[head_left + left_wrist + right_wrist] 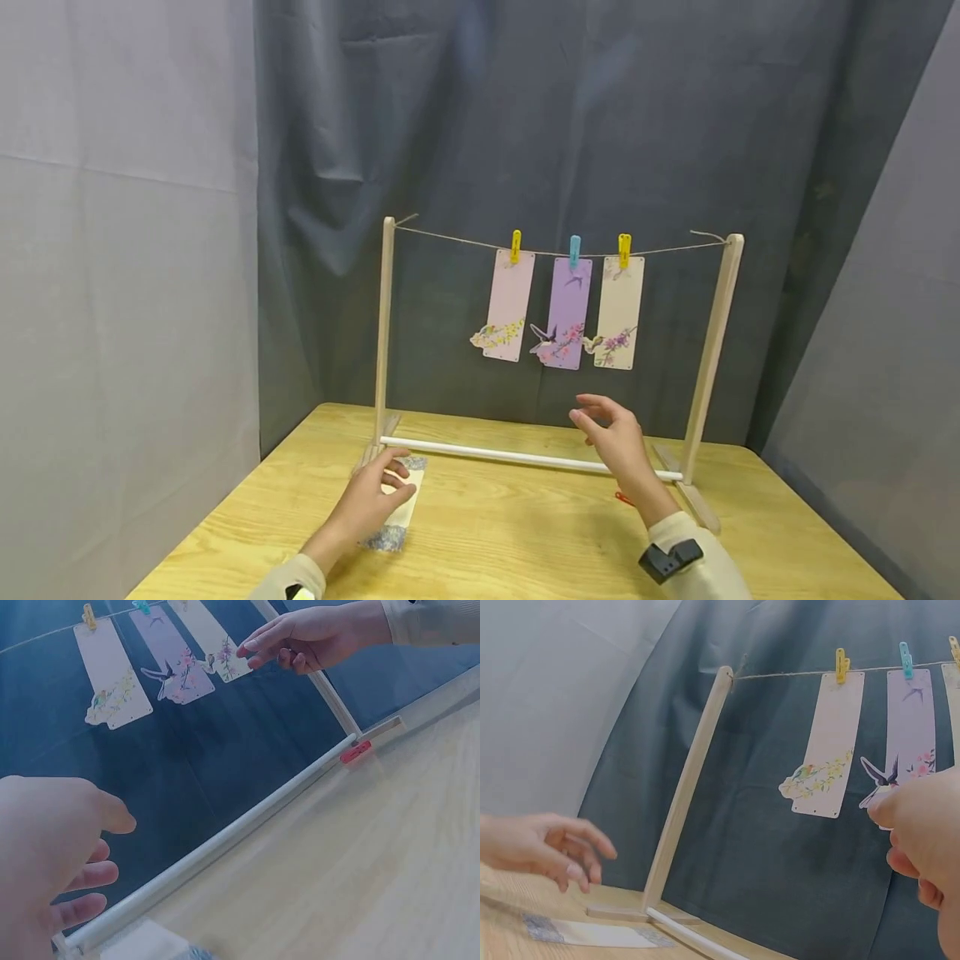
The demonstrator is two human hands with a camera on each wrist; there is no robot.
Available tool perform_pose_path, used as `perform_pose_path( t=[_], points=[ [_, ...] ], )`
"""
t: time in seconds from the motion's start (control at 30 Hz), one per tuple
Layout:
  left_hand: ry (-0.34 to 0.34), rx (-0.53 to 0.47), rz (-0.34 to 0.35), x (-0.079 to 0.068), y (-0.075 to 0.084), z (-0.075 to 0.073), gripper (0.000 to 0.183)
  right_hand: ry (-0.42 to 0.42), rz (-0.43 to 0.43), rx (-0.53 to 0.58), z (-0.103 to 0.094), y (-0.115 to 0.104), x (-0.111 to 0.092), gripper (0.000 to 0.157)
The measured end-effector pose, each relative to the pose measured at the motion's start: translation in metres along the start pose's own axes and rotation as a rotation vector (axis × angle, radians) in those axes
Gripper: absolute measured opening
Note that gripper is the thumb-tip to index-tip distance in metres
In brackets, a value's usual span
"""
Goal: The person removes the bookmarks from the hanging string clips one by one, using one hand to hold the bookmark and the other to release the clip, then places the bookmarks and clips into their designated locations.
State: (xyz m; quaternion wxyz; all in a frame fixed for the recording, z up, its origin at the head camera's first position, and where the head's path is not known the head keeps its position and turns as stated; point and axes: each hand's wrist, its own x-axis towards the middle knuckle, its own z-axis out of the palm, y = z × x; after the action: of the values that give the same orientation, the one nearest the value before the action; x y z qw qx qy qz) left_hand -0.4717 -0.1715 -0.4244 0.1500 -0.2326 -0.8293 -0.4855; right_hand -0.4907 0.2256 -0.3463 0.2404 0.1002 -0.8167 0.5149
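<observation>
My left hand (366, 502) hovers over a cream bookmark-like card (405, 512) with blue-grey patterned ends on the table; its fingers are loosely bent and hold nothing. My right hand (617, 440) is raised below the hanging cards, fingers curved, with nothing visible between thumb and fingers. From a string (450, 239) hang a pink card (512, 292), a purple card (567, 304) and a cream card (619, 308), each with flowers and a bird. Yellow clothespins (516, 246) hold the outer two, a blue clothespin (574, 250) the middle one.
The string runs between the left wooden post (384, 333) and right wooden post (716, 358) of a stand. A white bar (517, 457) joins them low down. A red clothespin (356, 751) lies near the right foot. Grey curtains (450, 125) surround the table.
</observation>
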Motion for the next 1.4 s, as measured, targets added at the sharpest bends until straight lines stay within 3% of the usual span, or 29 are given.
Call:
perform_pose_path(
  t=[0.37,0.67,0.97,1.13,1.4],
  points=[
    [0.047,-0.031,0.008,0.034,0.017,0.005,0.051,-0.003,-0.018,-0.063,-0.01,-0.015,0.008,0.043],
    [0.066,-0.086,-0.052,0.046,0.008,0.009,0.051,-0.02,-0.1,-0.115,-0.009,-0.024,0.004,0.044],
    [0.05,-0.083,-0.038,0.068,0.015,-0.003,0.053,-0.056,-0.057,0.061,-0.006,-0.041,0.017,0.047],
    [0.037,-0.116,-0.058,0.084,0.029,-0.003,0.057,-0.037,-0.033,0.196,-0.012,-0.057,0.03,0.044],
    [0.064,-0.104,-0.068,0.105,0.045,0.002,0.057,-0.048,-0.043,0.292,-0.018,-0.075,0.045,0.042]
  ],
)
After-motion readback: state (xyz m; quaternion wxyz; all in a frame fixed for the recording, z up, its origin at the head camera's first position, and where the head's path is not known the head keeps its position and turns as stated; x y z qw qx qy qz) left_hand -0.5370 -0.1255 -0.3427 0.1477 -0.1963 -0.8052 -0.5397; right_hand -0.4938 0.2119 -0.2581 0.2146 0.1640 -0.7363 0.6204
